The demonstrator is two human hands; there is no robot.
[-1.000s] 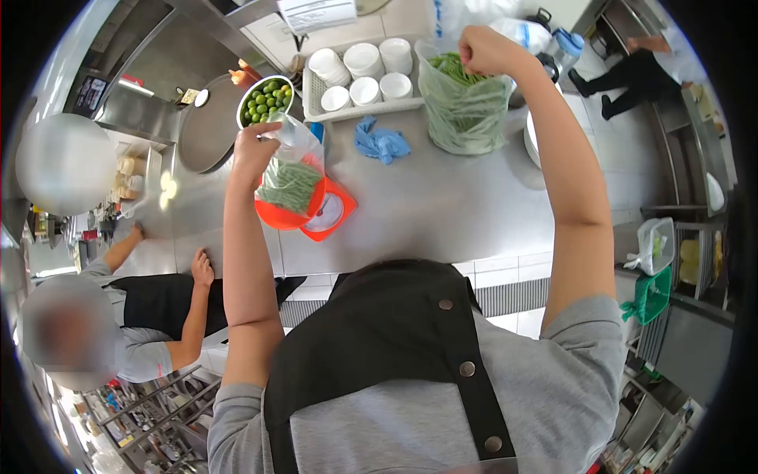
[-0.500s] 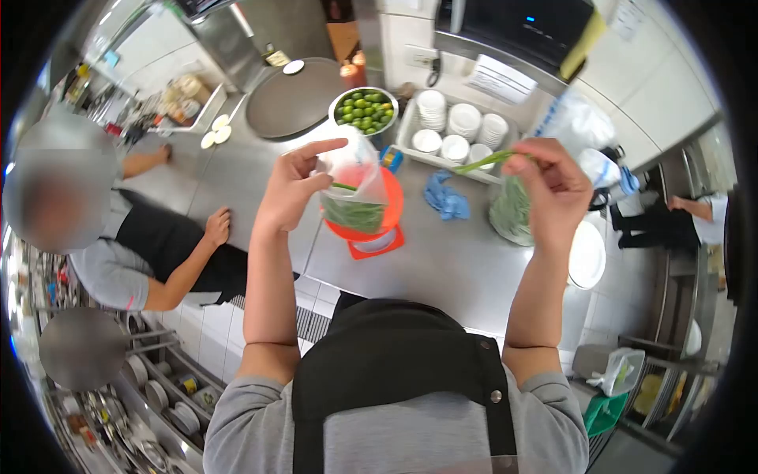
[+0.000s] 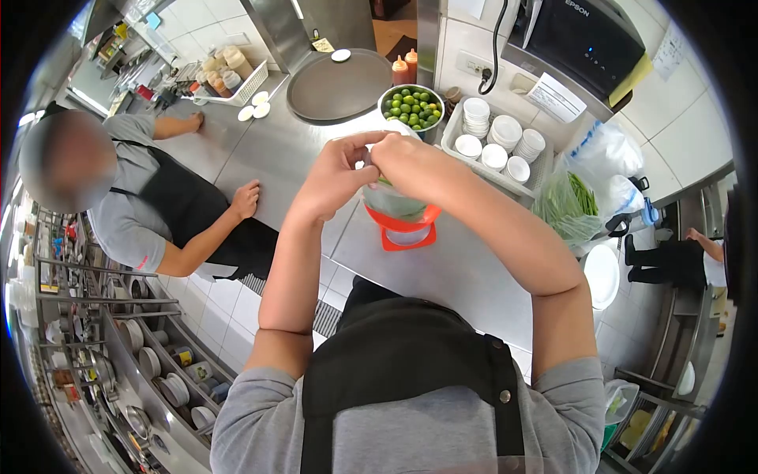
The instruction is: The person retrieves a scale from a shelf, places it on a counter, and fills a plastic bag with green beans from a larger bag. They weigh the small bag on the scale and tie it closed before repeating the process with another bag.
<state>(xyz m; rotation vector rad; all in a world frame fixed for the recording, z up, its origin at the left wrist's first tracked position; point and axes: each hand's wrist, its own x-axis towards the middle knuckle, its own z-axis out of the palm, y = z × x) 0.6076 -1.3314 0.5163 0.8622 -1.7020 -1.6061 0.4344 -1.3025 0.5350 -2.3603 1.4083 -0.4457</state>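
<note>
My left hand (image 3: pixel 338 175) is closed on the rim of a clear plastic bag (image 3: pixel 399 207). Thin green stalks show inside the bag, which rests over the orange bowl of a kitchen scale (image 3: pixel 409 238). At the bag's mouth my right hand (image 3: pixel 404 163) is bent inward against the left, fingers closed; what they hold is hidden. To the right on the counter lies a larger clear bag of long green stalks (image 3: pixel 583 194).
Beyond the scale stands a bowl of limes (image 3: pixel 411 107), beside a white crate (image 3: pixel 505 180) of small white cups. A round brown tray (image 3: pixel 338 87) lies farther back. On the left a co-worker (image 3: pixel 185 201) leans on the steel counter. A white plate (image 3: pixel 602 276) sits at the right edge.
My right hand has moved left from above the larger bag, where it held green stalks, to the small bag's mouth beside my left hand. The view has shifted.
</note>
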